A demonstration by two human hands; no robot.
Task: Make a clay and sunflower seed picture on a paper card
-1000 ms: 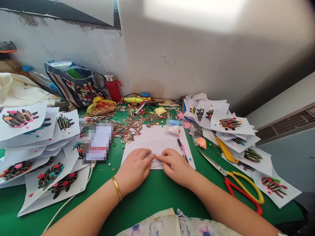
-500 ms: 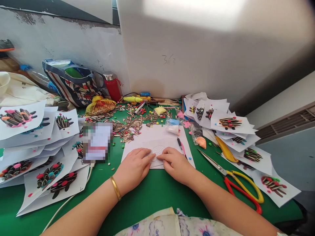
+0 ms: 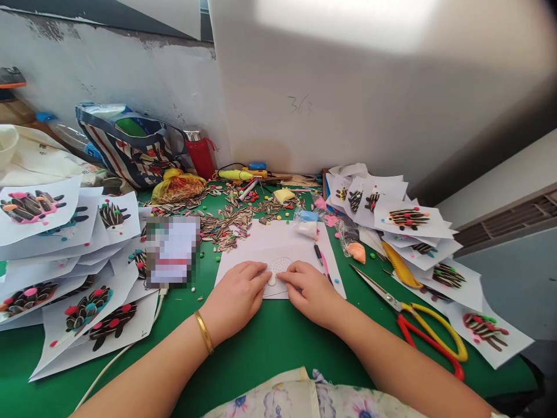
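White paper (image 3: 243,244) lies on the green table, bearing a round dotted drawing (image 3: 282,265). A small white piece (image 3: 272,280) sits at the drawing's lower left, between my fingertips. My left hand (image 3: 237,299), with a gold bangle at its wrist, rests on the paper's left part, its fingers together and bent, index tip at the white piece. From the right, my right hand (image 3: 311,292) touches the same piece with its fingertips, the other fingers curled. Just beyond my right hand lie a black pen (image 3: 319,255) and a packet of white clay (image 3: 307,229).
Stacked papers with seed hedgehogs stand at left (image 3: 91,249) and right (image 3: 413,220). Open scissors (image 3: 391,301) and a yellow cutter (image 3: 400,267) lie at right. Loose seeds (image 3: 226,223), a phone (image 3: 173,252), a red bottle (image 3: 200,154) and a bag (image 3: 130,145) are beyond.
My fingertips have shifted slightly around the small white piece, and more of it shows between them. The view has moved very little.
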